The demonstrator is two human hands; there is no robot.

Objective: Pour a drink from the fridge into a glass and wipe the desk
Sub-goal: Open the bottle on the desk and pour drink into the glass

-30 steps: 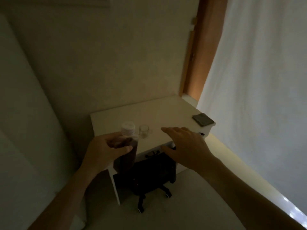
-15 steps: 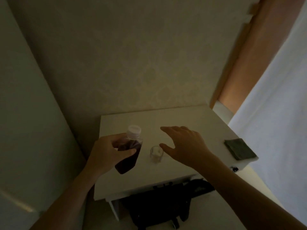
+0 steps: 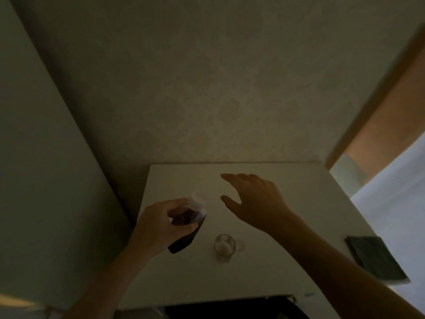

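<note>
Here, a dark-filled bottle [image 3: 187,223] with white cap, tilted, gripped around its middle by the left hand [image 3: 158,225] over the desk [image 3: 287,268] near its left edge. Just right, toward the front edge, an upright glass [image 3: 224,247]. Above mid-desk, the right hand [image 3: 257,201], fingers spread, holding nothing. At the right edge, a dark cloth [image 3: 377,257]; bare top along the back edge.

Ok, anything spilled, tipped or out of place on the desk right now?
Nothing stands out. The glass stands upright and looks empty on the desk, no spill visible in the dim light. The left hand holds the capped bottle tilted; the cloth lies at the right edge.
</note>
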